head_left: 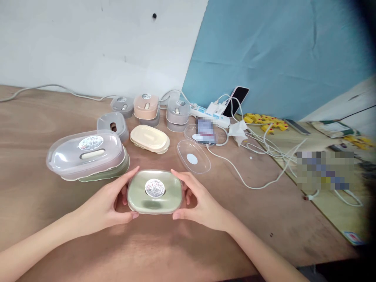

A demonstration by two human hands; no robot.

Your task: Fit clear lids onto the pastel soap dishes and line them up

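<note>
Head view: both of my hands hold a green lidded box [156, 203] near the front of the table [141, 250], one at each end. My left hand [113, 199] pinches its left end, the index finger at the upper corner and the thumb at the lower one; the other fingers curl in at the side. My right hand [202, 201] grips the right end the same way, thumb low and index finger high. Whether the box rests on the wood or is lifted slightly I cannot tell. Its clear cover carries a round printed sticker [155, 188].

Just beyond my left hand, a large lilac-grey box [70, 156] with a clear lid sits on a green piece [105, 174]. Behind it stands a grey container [120, 121] with a slot. Straight past the green box lies a stack of cream oval pieces [149, 138], and to the right of that a clear oval lid [199, 156] with a white round label. Farther back, near the wall, are a small grey box [122, 105], a peach box [146, 107] stacked on a grey one, and another pair of stacked grey boxes [178, 111]. At the back right I see a white power strip [210, 115], a phone [236, 101] leaning upright and tangled white cables [258, 145].
</note>
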